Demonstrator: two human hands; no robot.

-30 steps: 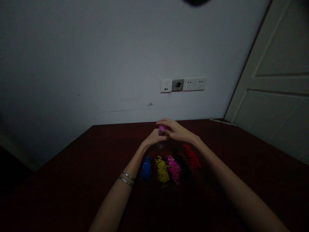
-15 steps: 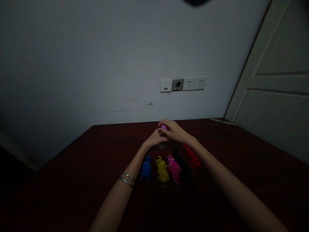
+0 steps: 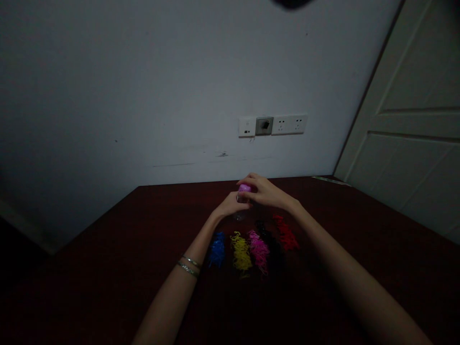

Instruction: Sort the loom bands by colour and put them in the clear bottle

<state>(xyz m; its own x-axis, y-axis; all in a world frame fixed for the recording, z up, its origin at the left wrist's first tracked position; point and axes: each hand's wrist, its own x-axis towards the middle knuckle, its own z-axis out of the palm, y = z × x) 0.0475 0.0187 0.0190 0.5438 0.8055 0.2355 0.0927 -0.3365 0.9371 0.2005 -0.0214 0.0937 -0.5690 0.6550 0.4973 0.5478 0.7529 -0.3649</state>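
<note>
My left hand [image 3: 232, 205] is wrapped round a small clear container [image 3: 239, 217], which stands at the far middle of the table; most of its body is hidden by the fingers. On its top sits a pinkish-purple lid [image 3: 245, 188], gripped between the thumb and fingers of my right hand [image 3: 264, 191]. Nearer to me, small stringy bands that look like rubber bands lie in separate piles: blue [image 3: 217, 250], yellow [image 3: 241, 252], pink [image 3: 259, 250], black [image 3: 270, 239] and red [image 3: 286, 233].
The dark red-brown table [image 3: 108, 258] meets a pale wall [image 3: 143, 86] at its back edge. Wall sockets [image 3: 289, 124] are set above it. A panelled door [image 3: 413, 124] stands at the right, and a flat strip [image 3: 330, 180] lies at the back right edge.
My right hand's fingers have shifted slightly up and right on the lid, and more of the lid shows. My left hand stays round the container. The piles have not moved.
</note>
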